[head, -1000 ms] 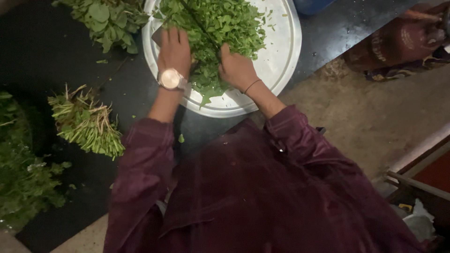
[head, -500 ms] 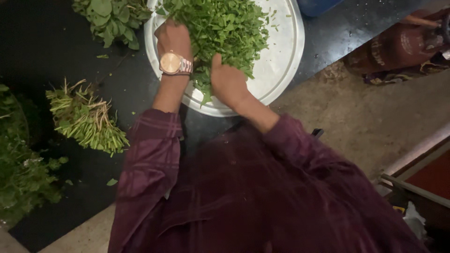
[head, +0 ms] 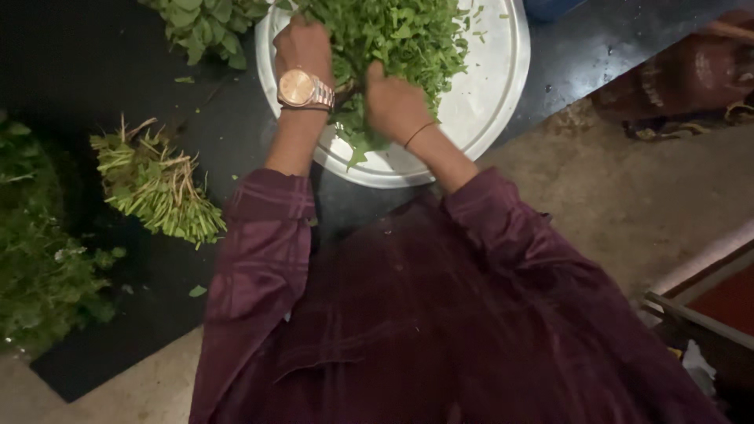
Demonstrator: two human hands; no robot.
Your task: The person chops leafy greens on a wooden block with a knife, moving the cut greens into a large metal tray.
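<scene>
Both hands, left hand (head: 302, 45) and right hand (head: 395, 102), are gripping the leaves (head: 397, 35); loose ones are likely spilling off the plate (head: 487, 94).

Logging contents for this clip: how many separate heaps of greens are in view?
4: greens on the tray, leaves above-left, stems left, a heap far left; more may lie off-frame.

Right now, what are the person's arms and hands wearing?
Both arms are in dark maroon sleeves with a faint check, pushed up to bare the forearms. The left hand has a rose-gold round-faced watch at the wrist; the right hand has a thin dark band. No gloves.
</scene>
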